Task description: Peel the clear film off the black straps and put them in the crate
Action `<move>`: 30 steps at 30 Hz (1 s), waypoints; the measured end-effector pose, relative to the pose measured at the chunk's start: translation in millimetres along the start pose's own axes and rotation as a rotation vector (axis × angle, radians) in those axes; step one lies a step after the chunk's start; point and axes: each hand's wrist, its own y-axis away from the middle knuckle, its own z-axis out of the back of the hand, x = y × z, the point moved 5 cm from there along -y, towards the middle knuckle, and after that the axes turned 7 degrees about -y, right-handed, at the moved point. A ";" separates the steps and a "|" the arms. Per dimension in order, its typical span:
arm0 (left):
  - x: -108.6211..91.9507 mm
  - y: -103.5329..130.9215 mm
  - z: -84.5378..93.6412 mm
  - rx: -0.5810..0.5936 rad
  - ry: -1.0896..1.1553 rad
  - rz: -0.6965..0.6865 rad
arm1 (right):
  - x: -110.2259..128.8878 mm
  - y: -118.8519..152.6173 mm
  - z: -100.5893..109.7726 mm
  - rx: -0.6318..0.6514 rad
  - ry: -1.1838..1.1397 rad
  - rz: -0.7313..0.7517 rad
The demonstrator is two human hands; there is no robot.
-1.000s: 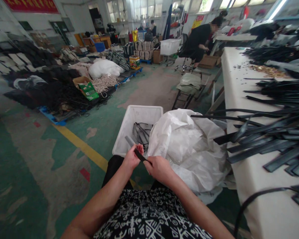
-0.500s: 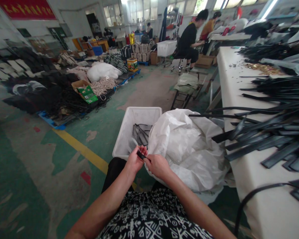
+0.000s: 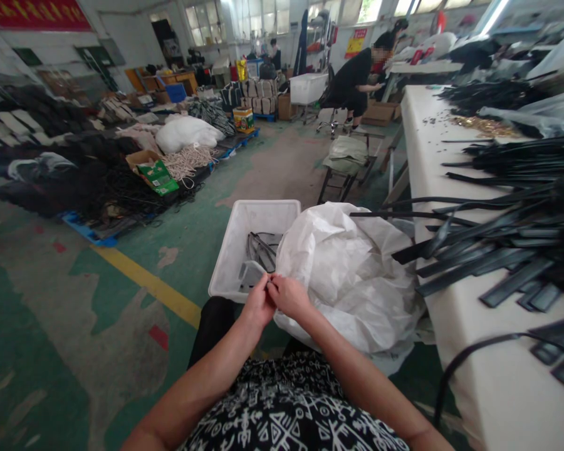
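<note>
My left hand and my right hand meet in front of me, just over the near edge of a white plastic bin. Both are closed, fingertips together, on a short black strap. Only a small dark bit of it shows; the fingers hide the rest. Inside the bin lie dark looped straps and a pale, see-through piece close to my left fingers. A big white woven sack spreads right beside my right hand.
On my right a cloth-covered table carries heaps of black straps that overhang its edge. A folding stool with folded cloth stands ahead. A person in black sits bent forward beyond it. Loaded pallets lie to the left.
My hands have drawn closer together and the right fingers now cover most of the black strap, which showed plainly before. The person in black has bent further forward. My view has shifted slightly.
</note>
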 end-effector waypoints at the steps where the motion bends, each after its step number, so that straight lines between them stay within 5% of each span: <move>1: -2.4 -0.8 -0.8 -0.001 -0.009 -0.007 | -0.4 -2.0 0.8 0.012 -0.009 0.006; 7: -40.8 -11.1 9.1 -0.081 0.034 -0.138 | -12.6 17.9 -2.7 0.212 -0.265 0.049; 14: -3.3 4.5 -5.2 0.050 -0.093 -0.029 | -8.1 1.0 1.9 0.037 -0.150 0.053; 20: -19.4 6.0 4.2 -0.038 -0.076 -0.151 | -17.7 12.1 -12.8 0.183 -0.356 0.104; 26: 4.6 0.8 1.4 0.141 -0.365 -0.068 | -24.3 9.1 -12.4 0.022 -0.286 0.061; 30: -22.1 -24.3 -19.5 0.163 -0.774 -0.032 | -45.1 12.4 14.3 -0.120 -0.229 -0.050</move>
